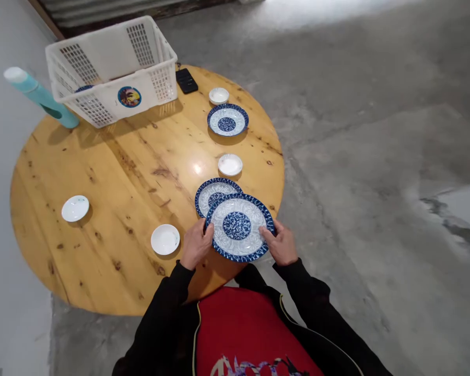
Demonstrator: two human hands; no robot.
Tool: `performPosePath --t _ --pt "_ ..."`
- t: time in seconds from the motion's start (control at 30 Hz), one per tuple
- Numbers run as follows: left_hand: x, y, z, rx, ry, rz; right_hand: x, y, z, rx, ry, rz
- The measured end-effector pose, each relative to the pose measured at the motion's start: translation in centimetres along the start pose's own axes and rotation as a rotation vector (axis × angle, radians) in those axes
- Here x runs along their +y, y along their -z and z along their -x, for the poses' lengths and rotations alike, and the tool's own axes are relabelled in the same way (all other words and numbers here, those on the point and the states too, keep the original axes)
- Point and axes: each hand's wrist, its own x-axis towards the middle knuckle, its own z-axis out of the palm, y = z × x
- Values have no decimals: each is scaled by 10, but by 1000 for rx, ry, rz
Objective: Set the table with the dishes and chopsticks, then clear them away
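Note:
Between both my hands is a blue-and-white patterned plate, held face up over the near right edge of the table. My left hand grips its left rim, thumb on top. On the right rim, my right hand is closed with its thumb over the edge. A second blue-and-white plate lies just behind, partly hidden by the held one. Close to my left hand sits a small white dish. Another small white dish stands beyond the two plates.
On the round wooden table are a white plastic basket with something blue inside, a turquoise bottle-like cylinder and a black phone-like object. Farther back are a blue-rimmed plate and a small dish. Another dish lies left.

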Motion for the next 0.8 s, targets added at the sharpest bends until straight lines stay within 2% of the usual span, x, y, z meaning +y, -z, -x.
performPosePath --t 0.17,0.43,0.63,0.8 --pt "-3 -7 -25 115 117 64 -9 -8 -47 -67 153 135" --pt "3 -13 -49 175 309 -129 -6 -21 -110 -274 331 469" --pt "9 -19 -59 236 371 -216 -6 -27 -132 -368 383 757" --pt "9 -25 -62 240 414 -289 -8 -29 -138 -461 400 827"
